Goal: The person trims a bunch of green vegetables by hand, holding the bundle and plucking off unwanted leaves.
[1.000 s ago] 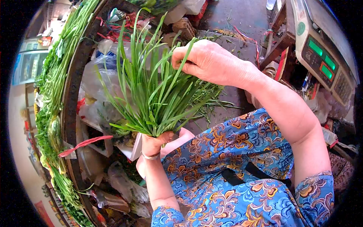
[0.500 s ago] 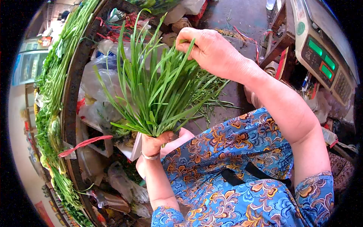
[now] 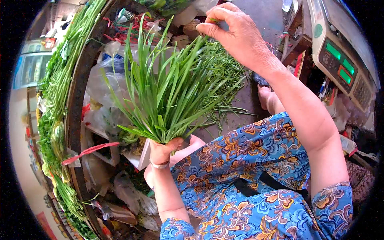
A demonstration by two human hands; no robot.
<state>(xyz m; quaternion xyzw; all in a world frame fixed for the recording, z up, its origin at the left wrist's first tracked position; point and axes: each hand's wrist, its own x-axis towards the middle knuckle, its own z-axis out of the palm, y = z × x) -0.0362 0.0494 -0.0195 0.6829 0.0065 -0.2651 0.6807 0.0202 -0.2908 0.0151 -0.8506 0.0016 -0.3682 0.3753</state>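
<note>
My left hand (image 3: 166, 150) is wrapped round the base of a bunch of garlic chives (image 3: 168, 92), whose long flat leaves fan upward. At the upper right of the bunch, just above its leaf tips, is my right hand (image 3: 234, 34). Its fingers are curled, and a small green leaf piece (image 3: 214, 19) shows between them. Cut green trimmings (image 3: 226, 68) lie on the floor behind the bunch. The lower stems are mostly hidden by my left hand.
Greens (image 3: 60, 96) line a dark-edged stand (image 3: 74, 96) on the left. Plastic bags (image 3: 106, 80) and red ties (image 3: 136, 30) lie behind the bunch. On the right stands a digital scale (image 3: 340, 60) with green displays. A shoe (image 3: 260, 79) shows near the trimmings.
My right hand has moved up and to the right, off the leaves, with a green bit in its fingers. The left hand and the bunch have barely moved. More floor trimmings show.
</note>
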